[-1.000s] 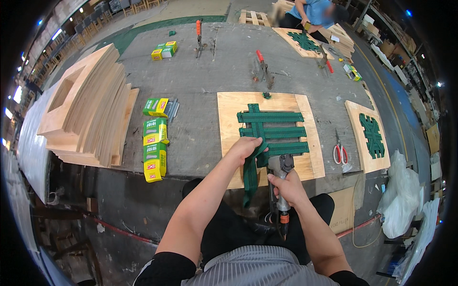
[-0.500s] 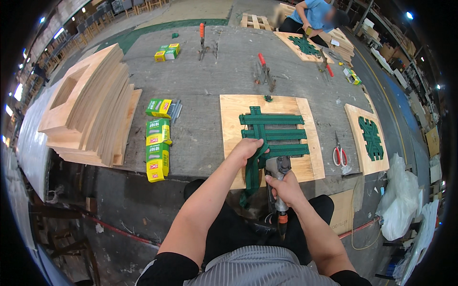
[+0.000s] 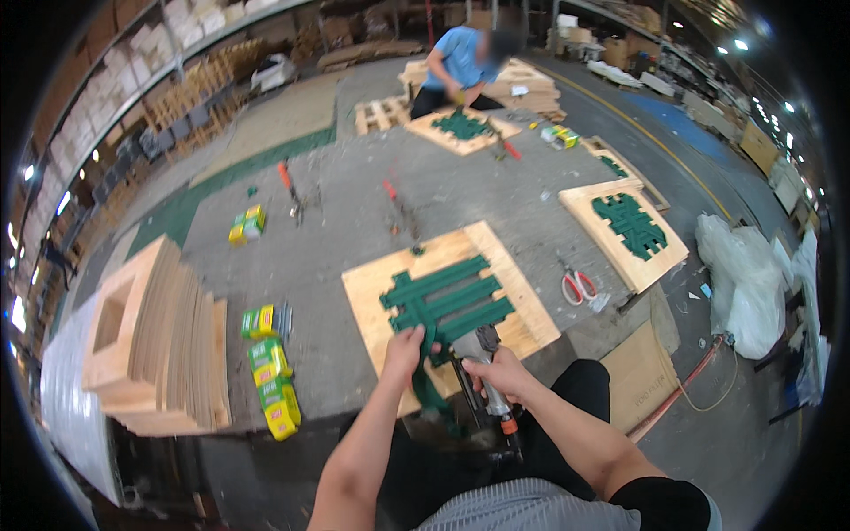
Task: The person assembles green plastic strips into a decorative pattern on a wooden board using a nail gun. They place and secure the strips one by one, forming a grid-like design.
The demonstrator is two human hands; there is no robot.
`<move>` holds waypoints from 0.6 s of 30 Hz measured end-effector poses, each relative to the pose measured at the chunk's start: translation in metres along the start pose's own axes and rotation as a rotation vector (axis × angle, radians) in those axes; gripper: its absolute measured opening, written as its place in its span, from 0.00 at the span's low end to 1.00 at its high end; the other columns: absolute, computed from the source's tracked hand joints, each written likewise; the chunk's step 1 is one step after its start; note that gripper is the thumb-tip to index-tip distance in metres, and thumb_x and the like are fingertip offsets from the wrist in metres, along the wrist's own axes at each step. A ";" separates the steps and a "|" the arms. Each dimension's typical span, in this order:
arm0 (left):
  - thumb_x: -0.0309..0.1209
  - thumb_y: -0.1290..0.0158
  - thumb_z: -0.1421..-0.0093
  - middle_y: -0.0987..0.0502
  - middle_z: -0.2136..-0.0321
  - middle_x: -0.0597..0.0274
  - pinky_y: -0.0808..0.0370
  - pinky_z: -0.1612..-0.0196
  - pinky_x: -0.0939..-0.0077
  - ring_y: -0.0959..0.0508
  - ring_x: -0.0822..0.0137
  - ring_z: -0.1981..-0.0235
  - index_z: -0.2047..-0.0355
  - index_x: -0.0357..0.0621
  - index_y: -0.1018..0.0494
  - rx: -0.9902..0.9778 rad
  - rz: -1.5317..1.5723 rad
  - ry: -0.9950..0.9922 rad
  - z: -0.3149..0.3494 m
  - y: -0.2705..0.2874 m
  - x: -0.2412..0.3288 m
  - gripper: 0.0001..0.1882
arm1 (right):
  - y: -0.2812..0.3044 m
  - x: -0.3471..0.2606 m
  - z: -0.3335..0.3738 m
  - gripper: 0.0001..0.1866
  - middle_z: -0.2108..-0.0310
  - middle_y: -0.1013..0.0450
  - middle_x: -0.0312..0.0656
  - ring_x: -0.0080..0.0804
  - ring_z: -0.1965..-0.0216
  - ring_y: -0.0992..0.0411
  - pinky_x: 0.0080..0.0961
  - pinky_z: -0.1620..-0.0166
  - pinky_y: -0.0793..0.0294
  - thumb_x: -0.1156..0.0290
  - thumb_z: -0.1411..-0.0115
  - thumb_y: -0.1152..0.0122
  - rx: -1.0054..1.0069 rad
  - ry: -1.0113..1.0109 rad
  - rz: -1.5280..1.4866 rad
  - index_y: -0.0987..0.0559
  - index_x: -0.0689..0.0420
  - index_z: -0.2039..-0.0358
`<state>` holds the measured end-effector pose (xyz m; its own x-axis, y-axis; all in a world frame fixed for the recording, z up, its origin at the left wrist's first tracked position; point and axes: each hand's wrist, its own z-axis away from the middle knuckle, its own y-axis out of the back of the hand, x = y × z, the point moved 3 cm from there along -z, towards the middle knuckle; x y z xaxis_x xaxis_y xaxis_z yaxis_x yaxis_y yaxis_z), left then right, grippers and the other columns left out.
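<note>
On the table in front of me lies a plywood panel (image 3: 524, 311), with dark green webbing straps (image 3: 459, 280) running across its opening and one crossing them. My left hand (image 3: 405, 352) is closed on a loose green strap (image 3: 427, 379) at the panel's near side, and the strap's tail hangs toward my lap. In my right hand (image 3: 503, 375) is a grey pneumatic staple gun (image 3: 479, 343), gripped by its handle. Its head is close to the panel's near edge beside the strap; whether it touches the wood I cannot tell.
Stacked wooden frames (image 3: 168, 341) stand left, beside green-yellow staple boxes (image 3: 268, 361). Red-handled scissors (image 3: 578, 288) lie right of the panel, near webbed panels (image 3: 624, 230). Red-handled clamps (image 3: 400, 208) stand farther back. Across the table a person (image 3: 460, 66) works on another webbed panel.
My view has swung, so the table and panel appear rotated and lower in the picture. Both hands keep their holds on the strap and the staple gun.
</note>
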<state>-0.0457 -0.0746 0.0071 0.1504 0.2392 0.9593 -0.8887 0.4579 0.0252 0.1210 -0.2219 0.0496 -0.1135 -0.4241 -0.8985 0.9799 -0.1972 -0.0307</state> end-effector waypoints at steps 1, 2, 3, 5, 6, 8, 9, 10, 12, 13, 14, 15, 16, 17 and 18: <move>0.41 0.54 0.25 0.14 0.68 0.52 0.21 0.61 0.58 0.15 0.57 0.66 0.57 0.37 0.21 0.039 -0.205 -0.122 0.014 -0.015 0.006 0.20 | 0.024 0.002 0.000 0.15 0.77 0.25 0.38 0.28 0.80 0.26 0.30 0.79 0.27 0.64 0.36 0.29 0.067 -0.022 -0.080 0.22 0.60 0.58; 0.42 0.52 0.26 0.16 0.69 0.50 0.22 0.62 0.57 0.16 0.53 0.67 0.60 0.38 0.21 0.099 -0.448 -0.215 0.028 -0.019 0.005 0.19 | 0.040 -0.002 -0.002 0.14 0.77 0.25 0.39 0.29 0.80 0.25 0.30 0.78 0.27 0.64 0.36 0.29 0.100 -0.034 -0.153 0.22 0.60 0.58; 0.43 0.51 0.27 0.18 0.69 0.47 0.24 0.63 0.57 0.17 0.48 0.67 0.63 0.39 0.22 0.181 -0.690 -0.304 0.042 -0.021 0.003 0.18 | 0.054 -0.006 -0.007 0.14 0.77 0.25 0.39 0.30 0.80 0.25 0.31 0.78 0.26 0.64 0.36 0.29 0.113 -0.048 -0.223 0.22 0.60 0.58; 0.42 0.50 0.28 0.23 0.74 0.46 0.25 0.65 0.51 0.20 0.40 0.68 0.67 0.42 0.25 0.245 -0.888 -0.387 0.073 -0.039 -0.001 0.17 | 0.090 -0.016 -0.025 0.15 0.77 0.25 0.40 0.31 0.80 0.25 0.34 0.78 0.24 0.63 0.35 0.30 0.125 -0.048 -0.315 0.22 0.59 0.58; 0.41 0.50 0.29 0.22 0.73 0.48 0.25 0.66 0.50 0.20 0.42 0.70 0.66 0.43 0.25 0.274 -0.913 -0.445 0.079 -0.047 -0.003 0.15 | 0.107 -0.018 -0.037 0.15 0.75 0.25 0.41 0.31 0.79 0.25 0.35 0.78 0.24 0.63 0.35 0.30 0.137 -0.010 -0.376 0.22 0.59 0.57; 0.39 0.49 0.30 0.20 0.72 0.52 0.24 0.68 0.49 0.20 0.44 0.73 0.66 0.44 0.24 0.332 -0.951 -0.553 0.086 -0.060 -0.008 0.13 | 0.134 -0.023 -0.064 0.15 0.72 0.24 0.41 0.31 0.79 0.26 0.35 0.78 0.24 0.62 0.36 0.30 0.142 -0.006 -0.436 0.22 0.59 0.58; 0.38 0.48 0.30 0.20 0.71 0.52 0.24 0.68 0.50 0.20 0.45 0.72 0.66 0.44 0.23 0.346 -0.960 -0.583 0.087 -0.062 -0.009 0.12 | 0.144 -0.030 -0.075 0.15 0.71 0.24 0.42 0.30 0.78 0.26 0.35 0.77 0.24 0.62 0.36 0.29 0.125 -0.040 -0.438 0.22 0.59 0.58; 0.37 0.47 0.31 0.20 0.71 0.53 0.23 0.69 0.51 0.20 0.46 0.72 0.66 0.44 0.23 0.366 -0.974 -0.608 0.089 -0.062 -0.009 0.11 | 0.149 -0.032 -0.089 0.16 0.70 0.24 0.42 0.30 0.78 0.26 0.35 0.77 0.24 0.61 0.36 0.29 0.100 -0.077 -0.442 0.22 0.59 0.58; 0.34 0.44 0.34 0.20 0.70 0.53 0.22 0.70 0.55 0.19 0.48 0.72 0.65 0.42 0.23 0.393 -0.980 -0.702 0.089 -0.070 -0.007 0.08 | 0.165 -0.041 -0.107 0.20 0.66 0.23 0.44 0.34 0.75 0.24 0.38 0.75 0.22 0.59 0.38 0.27 0.125 -0.052 -0.281 0.22 0.61 0.55; 0.34 0.44 0.34 0.20 0.70 0.53 0.23 0.70 0.56 0.19 0.48 0.72 0.65 0.42 0.23 0.391 -0.986 -0.725 0.087 -0.072 -0.005 0.08 | 0.171 -0.045 -0.116 0.23 0.65 0.23 0.46 0.36 0.74 0.23 0.39 0.73 0.21 0.58 0.39 0.26 0.137 -0.036 -0.206 0.22 0.62 0.53; 0.34 0.43 0.35 0.20 0.70 0.53 0.23 0.70 0.56 0.19 0.48 0.72 0.65 0.41 0.23 0.390 -0.998 -0.740 0.087 -0.074 -0.007 0.08 | 0.173 -0.049 -0.121 0.34 0.60 0.20 0.54 0.46 0.64 0.19 0.46 0.62 0.18 0.49 0.41 0.26 0.205 0.045 -0.077 0.22 0.67 0.47; 0.34 0.43 0.35 0.20 0.70 0.53 0.23 0.70 0.56 0.19 0.48 0.72 0.65 0.41 0.23 0.385 -1.006 -0.759 0.084 -0.077 -0.007 0.08 | 0.181 -0.053 -0.124 0.36 0.58 0.20 0.56 0.48 0.60 0.19 0.46 0.59 0.19 0.47 0.41 0.28 0.261 0.004 0.116 0.22 0.68 0.46; 0.33 0.43 0.35 0.20 0.71 0.53 0.23 0.71 0.56 0.19 0.48 0.73 0.66 0.42 0.23 0.388 -1.030 -0.747 0.084 -0.074 -0.008 0.08 | 0.179 -0.060 -0.125 0.38 0.56 0.20 0.58 0.50 0.56 0.19 0.47 0.55 0.19 0.44 0.41 0.29 0.289 -0.045 0.300 0.22 0.69 0.46; 0.33 0.43 0.36 0.21 0.71 0.53 0.23 0.71 0.56 0.19 0.48 0.73 0.66 0.42 0.23 0.389 -1.049 -0.735 0.084 -0.073 -0.008 0.07 | 0.179 -0.067 -0.124 0.41 0.54 0.20 0.60 0.52 0.53 0.19 0.47 0.52 0.20 0.42 0.41 0.31 0.319 -0.093 0.489 0.21 0.70 0.46; 0.32 0.43 0.36 0.21 0.72 0.53 0.23 0.71 0.56 0.20 0.48 0.73 0.66 0.42 0.23 0.390 -1.068 -0.718 0.086 -0.071 -0.010 0.07 | 0.175 -0.071 -0.122 0.41 0.53 0.20 0.61 0.53 0.52 0.19 0.46 0.50 0.20 0.40 0.41 0.32 0.284 -0.110 0.581 0.20 0.70 0.47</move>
<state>-0.0217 -0.1829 0.0202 0.6898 -0.6328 0.3517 -0.5627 -0.1631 0.8104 0.3203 -0.1186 0.0545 0.3908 -0.6168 -0.6832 0.8069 -0.1276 0.5768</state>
